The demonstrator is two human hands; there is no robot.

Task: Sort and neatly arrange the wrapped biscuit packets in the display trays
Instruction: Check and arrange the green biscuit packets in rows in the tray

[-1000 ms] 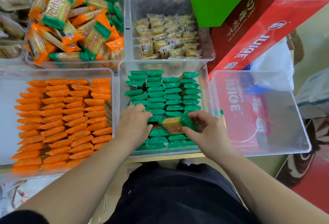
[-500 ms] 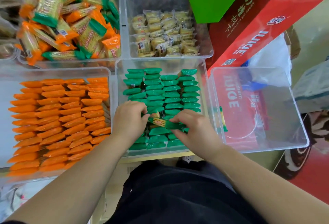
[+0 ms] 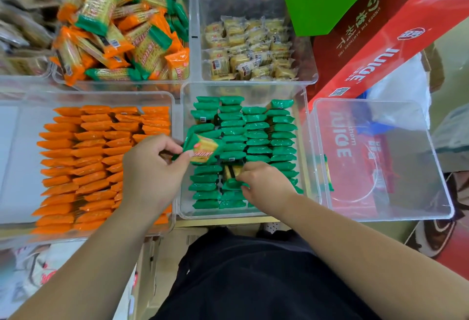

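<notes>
A clear tray (image 3: 243,88) in the middle holds rows of green-wrapped biscuit packets (image 3: 256,131) standing on edge. My left hand (image 3: 154,169) pinches one green packet (image 3: 203,148) lifted at the tray's left side. My right hand (image 3: 266,182) reaches into the near rows, its fingers pinching a green packet (image 3: 232,183) beside a small gap. To the left, a wider clear tray (image 3: 15,121) holds rows of orange-wrapped packets (image 3: 101,157). A tray at the back left (image 3: 119,83) holds a loose pile of mixed orange and green packets (image 3: 121,30).
A tray (image 3: 311,75) of pale yellow wrapped cakes stands behind the green one. A clear tray (image 3: 380,162) sits at the right over a red juice box, with one packet against its left wall. Red and green cartons (image 3: 368,27) lean at the back right.
My left hand has taken a green packet and lifted it to the tray's left side. My right hand has let that packet go and now pinches another in the near rows.
</notes>
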